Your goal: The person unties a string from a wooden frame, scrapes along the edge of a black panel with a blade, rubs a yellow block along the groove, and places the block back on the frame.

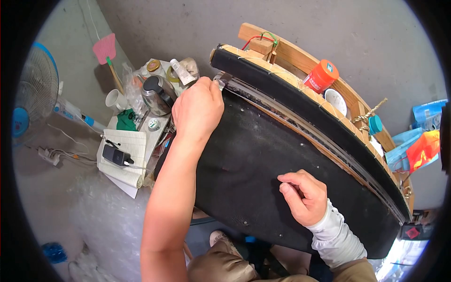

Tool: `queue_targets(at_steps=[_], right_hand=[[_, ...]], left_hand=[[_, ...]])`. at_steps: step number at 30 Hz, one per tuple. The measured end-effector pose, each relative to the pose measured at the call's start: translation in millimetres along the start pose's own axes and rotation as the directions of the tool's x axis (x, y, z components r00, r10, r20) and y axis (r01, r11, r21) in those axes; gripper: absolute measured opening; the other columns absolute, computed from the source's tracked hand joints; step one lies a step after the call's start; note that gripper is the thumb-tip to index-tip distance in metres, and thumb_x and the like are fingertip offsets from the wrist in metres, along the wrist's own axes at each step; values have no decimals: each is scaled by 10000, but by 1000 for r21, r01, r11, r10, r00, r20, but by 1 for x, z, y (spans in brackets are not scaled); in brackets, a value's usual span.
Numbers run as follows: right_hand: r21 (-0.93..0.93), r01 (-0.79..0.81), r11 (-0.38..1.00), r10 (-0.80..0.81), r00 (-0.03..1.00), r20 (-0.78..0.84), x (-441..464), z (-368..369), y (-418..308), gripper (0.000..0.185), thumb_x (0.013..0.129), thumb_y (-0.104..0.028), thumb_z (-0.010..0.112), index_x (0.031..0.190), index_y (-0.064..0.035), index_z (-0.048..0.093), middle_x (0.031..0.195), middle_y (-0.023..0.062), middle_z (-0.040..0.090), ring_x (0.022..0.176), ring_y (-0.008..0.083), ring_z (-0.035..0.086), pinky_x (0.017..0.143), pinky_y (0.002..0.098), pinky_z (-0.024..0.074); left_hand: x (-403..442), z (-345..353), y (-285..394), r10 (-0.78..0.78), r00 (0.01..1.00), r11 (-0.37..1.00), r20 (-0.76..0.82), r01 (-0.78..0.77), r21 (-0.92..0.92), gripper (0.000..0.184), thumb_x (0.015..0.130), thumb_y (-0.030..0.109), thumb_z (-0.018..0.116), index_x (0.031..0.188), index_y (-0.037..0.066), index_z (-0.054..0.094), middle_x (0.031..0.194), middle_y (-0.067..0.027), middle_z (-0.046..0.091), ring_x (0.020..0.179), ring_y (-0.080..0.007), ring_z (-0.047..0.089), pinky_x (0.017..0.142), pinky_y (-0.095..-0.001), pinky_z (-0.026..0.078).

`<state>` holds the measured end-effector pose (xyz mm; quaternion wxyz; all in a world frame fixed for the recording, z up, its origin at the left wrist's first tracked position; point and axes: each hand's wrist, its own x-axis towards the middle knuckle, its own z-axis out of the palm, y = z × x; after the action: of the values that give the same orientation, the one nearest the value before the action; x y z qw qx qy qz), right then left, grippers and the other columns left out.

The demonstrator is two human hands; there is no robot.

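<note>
A black cloth (253,155) covers the work surface in front of me. Along its far side curves a frame edge wrapped in black fabric (300,101), with a pale metallic strip (277,107) running beneath it. My left hand (199,103) is closed in a fist at the strip's left end. A small shiny metal piece (221,81) shows beside its fingers; what the fist grips is mostly hidden. Over the cloth, my right hand (305,197) has its fingers curled and thumb close to the index finger. I cannot make out anything between them.
Behind the padded edge, a wooden frame (286,49) holds an orange-red jar (322,75) and a white cup (335,102). At left, a side table carries a kettle (159,95), a mug (116,100) and a notebook (126,155). A fan (35,94) stands far left, above bubble wrap (103,221).
</note>
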<state>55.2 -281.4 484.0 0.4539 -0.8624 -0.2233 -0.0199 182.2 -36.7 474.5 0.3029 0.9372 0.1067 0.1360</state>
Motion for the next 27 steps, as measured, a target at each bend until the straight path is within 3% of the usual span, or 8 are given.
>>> queue_targets(at_steps=[2,5,8,10,12,20,23,27], right_hand=[[9,2,1000,-2,1000,-5,1,1,-1,144,877,22,632,1016,28,667,790,96,646,645,135,626,587,241,475],[7,27,1000,-27,999,-42,2,3,-2,155,836,36,678,991,23,678,738,109,633,592,177,616,535,262,464],[-6,39,999,-39,998,-46,2,3,0,150,834,30,684,984,23,678,737,110,631,591,174,615,532,261,461],[-16,35,999,-36,999,-36,5,3,-3,147,832,27,687,979,18,678,736,109,629,590,179,617,533,265,464],[-37,20,999,-21,999,-40,6,2,-5,144,831,25,689,974,14,678,735,109,627,590,185,619,533,269,467],[-66,49,997,-53,997,-56,6,5,-4,121,819,-13,699,938,-25,681,736,92,628,584,227,628,536,303,493],[-80,61,995,-64,997,-38,7,4,-3,117,820,-15,696,936,-28,680,735,89,625,585,230,626,533,308,494],[-63,79,995,-82,996,-46,7,4,-2,110,821,-23,698,929,-28,678,739,88,626,589,233,628,537,311,498]], left_hand=[[-2,0,0,20,999,1000,-43,-19,24,329,954,314,494,893,30,649,827,-262,649,855,-459,626,752,-515,479],[-11,-8,3,145,985,989,98,-147,15,308,949,296,506,888,28,644,812,-254,648,850,-456,624,747,-510,484],[-10,-7,7,101,991,995,88,-98,-31,311,950,297,506,878,26,639,810,-253,647,846,-456,623,746,-513,482],[-9,-2,8,70,998,996,-5,-70,-49,321,954,301,505,858,21,628,799,-248,647,838,-456,621,738,-515,479],[-9,-1,13,85,996,996,15,-86,31,321,957,298,507,840,22,621,796,-243,648,836,-456,619,742,-521,478],[-25,3,26,299,947,947,116,-310,89,294,933,256,521,780,37,644,695,-233,651,713,-419,656,704,-512,512],[-28,6,31,294,947,946,131,-308,104,274,926,238,532,764,43,635,668,-220,643,686,-415,651,691,-505,511],[-31,4,28,388,903,910,185,-407,76,271,938,247,552,778,38,617,689,-229,616,713,-435,618,653,-518,478]])
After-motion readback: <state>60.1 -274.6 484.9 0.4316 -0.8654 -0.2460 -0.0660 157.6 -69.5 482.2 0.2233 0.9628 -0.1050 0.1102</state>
